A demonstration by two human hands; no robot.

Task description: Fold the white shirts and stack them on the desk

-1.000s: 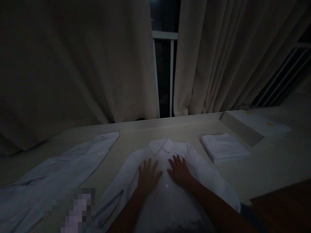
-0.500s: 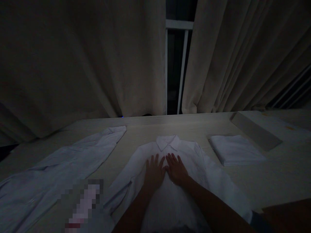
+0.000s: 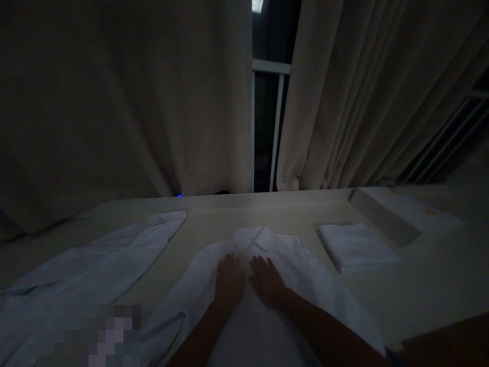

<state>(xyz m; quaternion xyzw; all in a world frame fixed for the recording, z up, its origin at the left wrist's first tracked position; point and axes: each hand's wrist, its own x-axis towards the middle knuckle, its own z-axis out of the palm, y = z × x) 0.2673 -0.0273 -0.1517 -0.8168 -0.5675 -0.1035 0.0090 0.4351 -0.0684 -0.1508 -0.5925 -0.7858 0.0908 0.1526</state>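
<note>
A white collared long-sleeved shirt [image 3: 244, 331] lies spread face up in front of me, its collar [image 3: 252, 238] pointing away. My left hand [image 3: 230, 283] rests palm down on the chest just below the collar, fingers stretched out and a little blurred. Beside it, my right hand [image 3: 267, 283] lies flat on the same chest area, fingers extended and close together. A small gap separates the two hands. Neither hand grips the cloth. Both forearms cover part of the shirt's lower front.
Another white garment [image 3: 95, 270] is laid out on the left of the pale table [image 3: 214, 216]. A folded white cloth stack [image 3: 355, 244] sits to the right, near a pale box-like block [image 3: 385, 216]. Beige curtains [image 3: 206, 102] hang behind. A blurred-out patch covers the lower left.
The view has tilted up and shifted right, so everything sits lower and further left. My hands stay on the shirt's chest, now slightly apart; the left one is blurred.
</note>
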